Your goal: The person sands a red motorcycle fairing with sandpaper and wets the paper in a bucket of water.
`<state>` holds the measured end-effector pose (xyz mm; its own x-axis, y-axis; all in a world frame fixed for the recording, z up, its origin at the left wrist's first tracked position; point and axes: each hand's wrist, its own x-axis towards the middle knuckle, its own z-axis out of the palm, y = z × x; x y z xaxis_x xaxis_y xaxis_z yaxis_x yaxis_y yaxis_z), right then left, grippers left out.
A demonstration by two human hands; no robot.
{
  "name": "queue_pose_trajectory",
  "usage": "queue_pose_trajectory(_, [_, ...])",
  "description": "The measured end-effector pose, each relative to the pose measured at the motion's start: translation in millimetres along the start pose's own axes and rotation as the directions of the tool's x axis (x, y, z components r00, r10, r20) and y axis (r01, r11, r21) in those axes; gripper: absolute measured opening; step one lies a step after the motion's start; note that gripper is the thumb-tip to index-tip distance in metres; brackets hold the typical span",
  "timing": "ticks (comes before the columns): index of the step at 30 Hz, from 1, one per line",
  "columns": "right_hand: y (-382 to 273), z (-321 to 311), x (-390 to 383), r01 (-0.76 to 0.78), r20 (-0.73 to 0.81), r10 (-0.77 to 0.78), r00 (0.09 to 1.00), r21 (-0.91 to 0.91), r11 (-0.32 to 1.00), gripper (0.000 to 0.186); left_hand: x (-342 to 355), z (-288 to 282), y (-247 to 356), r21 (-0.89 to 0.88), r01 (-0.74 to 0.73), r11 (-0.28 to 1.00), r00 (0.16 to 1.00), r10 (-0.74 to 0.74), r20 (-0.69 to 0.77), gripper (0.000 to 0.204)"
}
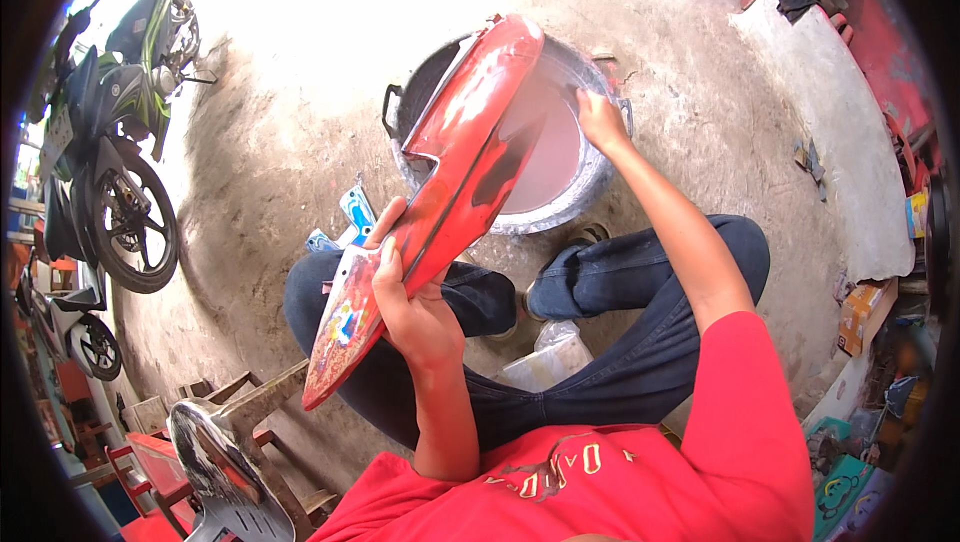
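Observation:
A long red motorcycle body panel [470, 132] slants across the middle, its upper end over a round basin [590, 182] of cloudy pinkish-grey water. Dark patches and a dark stripe run along its face, and its pointed lower end is scuffed and speckled. My left hand [410, 307] grips the panel near that lower end, thumb on the face and fingers round the edge. Over the basin's right side is my right hand [602, 122], apart from the panel, with its fingers curled; what they hold, if anything, is too small to tell.
Blue-and-white pieces [356, 212] lie beside my left knee. Between my legs rests a clear plastic container [550, 360]. A motorcycle [125, 152] stands at the left, with a wooden frame [255, 397] and a scraped panel [225, 472] at lower left. A low white ledge [830, 132] runs along the right.

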<state>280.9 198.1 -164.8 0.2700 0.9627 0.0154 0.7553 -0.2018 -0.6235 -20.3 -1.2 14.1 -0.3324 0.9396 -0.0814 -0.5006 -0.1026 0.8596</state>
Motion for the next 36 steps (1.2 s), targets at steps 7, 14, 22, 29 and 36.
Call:
queue_pose_trajectory(7, [82,107,-10,0.323,0.353,-0.228,0.907,-0.239,0.916,0.035,2,6,-5,-0.047,0.062,0.997,0.998,-0.063,-0.013,0.053])
queue_pose_trajectory(14, [37,175,-64,0.007,0.560,0.180,0.809,-0.315,0.949,0.032,1,-2,-3,-0.046,0.056,0.997,0.998,-0.056,0.000,0.054])
queue_pose_trajectory(22, [49,162,-17,0.251,0.615,-0.029,0.788,-0.278,0.927,0.036,4,-4,-2,-0.044,0.039,0.998,0.998,-0.041,-0.042,0.054])
queue_pose_trajectory(29, [-20,2,38,0.040,0.104,-0.033,0.994,-0.061,0.997,0.049,5,-5,-6,-0.108,0.046,0.993,0.999,-0.047,-0.005,0.050])
queue_pose_trajectory(36, [-163,-58,-98,0.612,0.033,-0.642,0.766,0.267,0.744,0.028,5,-3,-9,-0.096,0.053,0.994,0.998,-0.055,-0.019,0.049])
